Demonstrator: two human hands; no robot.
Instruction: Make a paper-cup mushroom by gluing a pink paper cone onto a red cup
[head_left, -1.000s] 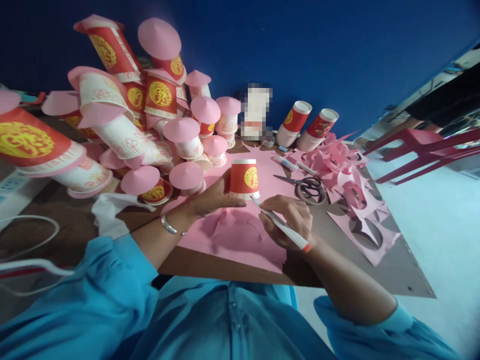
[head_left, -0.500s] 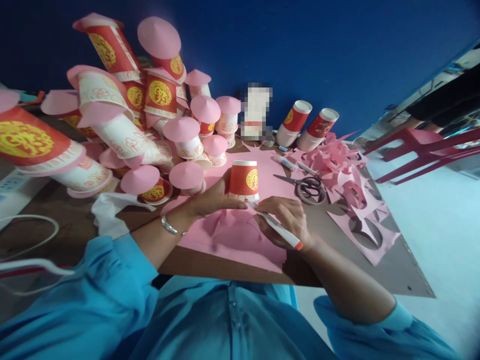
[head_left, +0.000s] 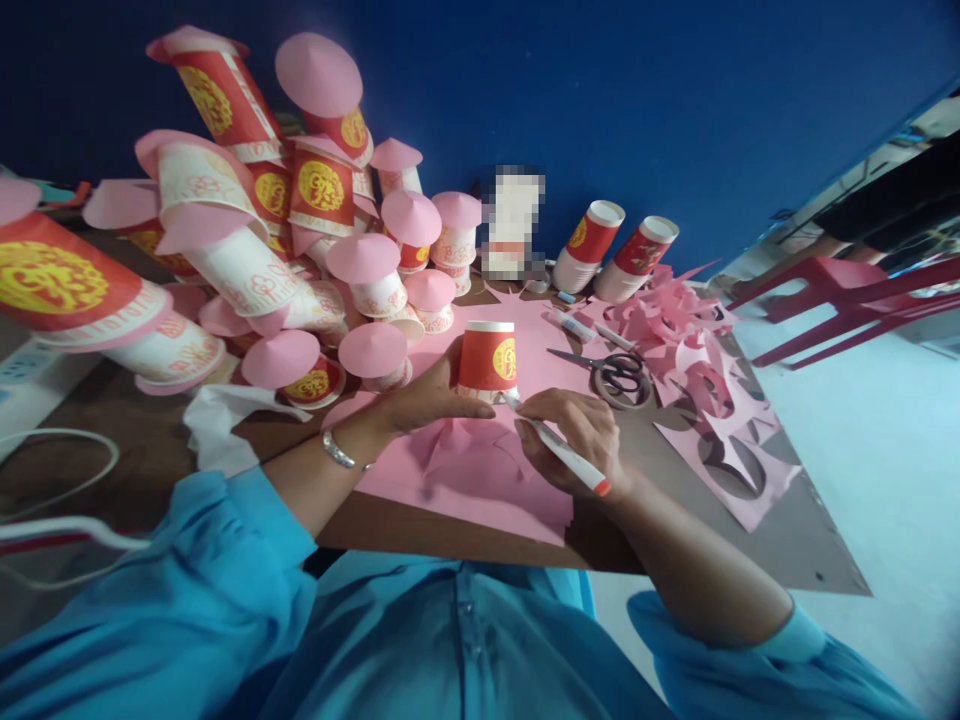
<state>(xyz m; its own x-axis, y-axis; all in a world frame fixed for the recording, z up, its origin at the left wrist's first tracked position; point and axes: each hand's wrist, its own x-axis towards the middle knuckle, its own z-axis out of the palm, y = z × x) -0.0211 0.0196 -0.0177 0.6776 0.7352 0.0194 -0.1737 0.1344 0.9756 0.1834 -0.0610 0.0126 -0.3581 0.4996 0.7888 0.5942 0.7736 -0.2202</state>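
Cup (head_left: pixel 487 358), red and white, stands upside down over pink paper (head_left: pixel 480 470) at the middle of the table (head_left: pixel 660 450), the left hand (head_left: pixel 439 395) clamped round its near left side; the right hand (head_left: pixel 574 435) grips a marker (head_left: pixel 566 455), tip at the cup's lower edge; scissors (head_left: pixel 619 373) lie to the right

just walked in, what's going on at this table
A person's left hand holds a red and white paper cup with a yellow emblem. The right hand holds a slim white marker-like pen near the cup's lower rim. To the left stand many cups wearing pink paper cones; black-handled scissors lie to the right.
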